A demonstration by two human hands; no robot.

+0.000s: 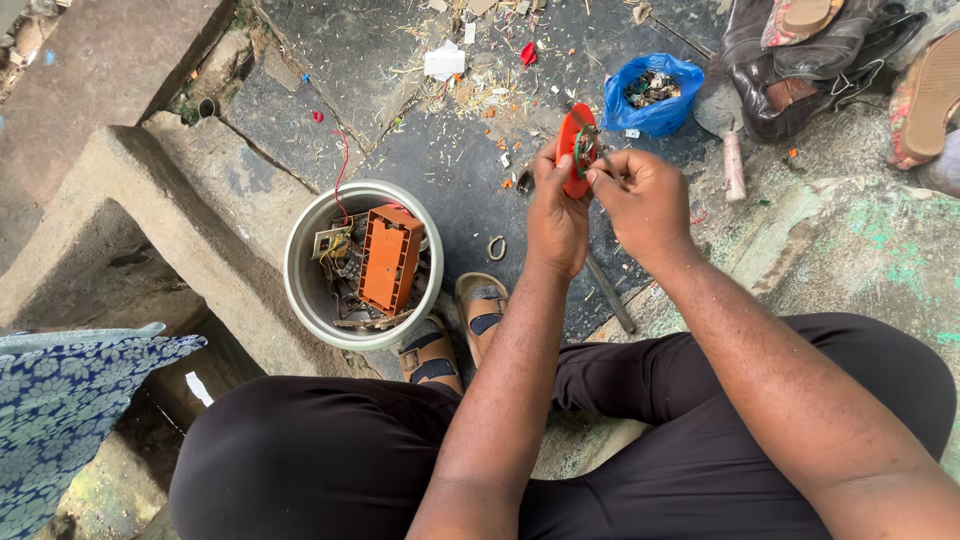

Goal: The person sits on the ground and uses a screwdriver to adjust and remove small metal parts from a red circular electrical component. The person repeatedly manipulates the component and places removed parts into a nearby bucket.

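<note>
My left hand (556, 215) grips a small red-orange plastic part (574, 150) with wires on it, held upright above the dark ground. My right hand (640, 195) pinches at the part's right edge with thumb and fingertips, apparently holding a thin wire or tool there; what exactly it holds is too small to tell. Both forearms reach out over my black trousers (330, 460).
A round metal pot (300, 300) on the left holds an orange ribbed plastic block (388, 258) and metal scraps. A blue bag (655, 95) of small parts, a hammer (730, 140), a metal rod (608, 295), bags and sandals lie around. A concrete step (170, 230) stands left.
</note>
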